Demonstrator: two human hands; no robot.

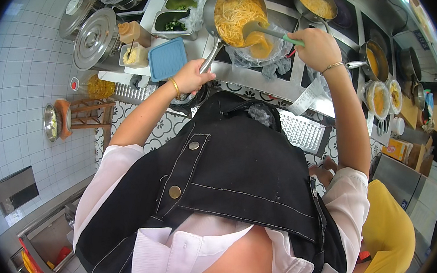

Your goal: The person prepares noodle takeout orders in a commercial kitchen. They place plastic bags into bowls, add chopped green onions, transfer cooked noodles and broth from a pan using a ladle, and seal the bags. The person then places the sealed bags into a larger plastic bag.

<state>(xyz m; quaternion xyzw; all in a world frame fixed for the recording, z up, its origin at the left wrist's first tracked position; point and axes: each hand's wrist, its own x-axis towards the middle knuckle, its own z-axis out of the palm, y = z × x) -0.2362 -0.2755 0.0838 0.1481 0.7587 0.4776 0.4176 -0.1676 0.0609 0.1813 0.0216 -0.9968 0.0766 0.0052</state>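
Note:
My left hand [191, 76] is closed around the metal handle of a saucepan [209, 13], which is tilted over a bowl lined with clear plastic [276, 57]. Noodles in orange sauce [238, 17] fill the pan. In my right hand [315, 49] is the green handle of a spatula [266, 30]; its grey-green head rests among the noodles at the pan's lip. Orange sauce with some noodles [260, 48] lies at the pan's edge and in the bowl. A paper slip with print [303, 99] hangs at the counter edge below my right hand.
Another pan of noodles [316, 4] and a pan of orange sauce [373, 60] stand on the stove. Two filled plastic-lined bowls [377, 99] are at the right. A blue lid [167, 59], metal food containers [173, 23] and a lidded pot [94, 39] stand left. A person in yellow [389, 233] bends nearby.

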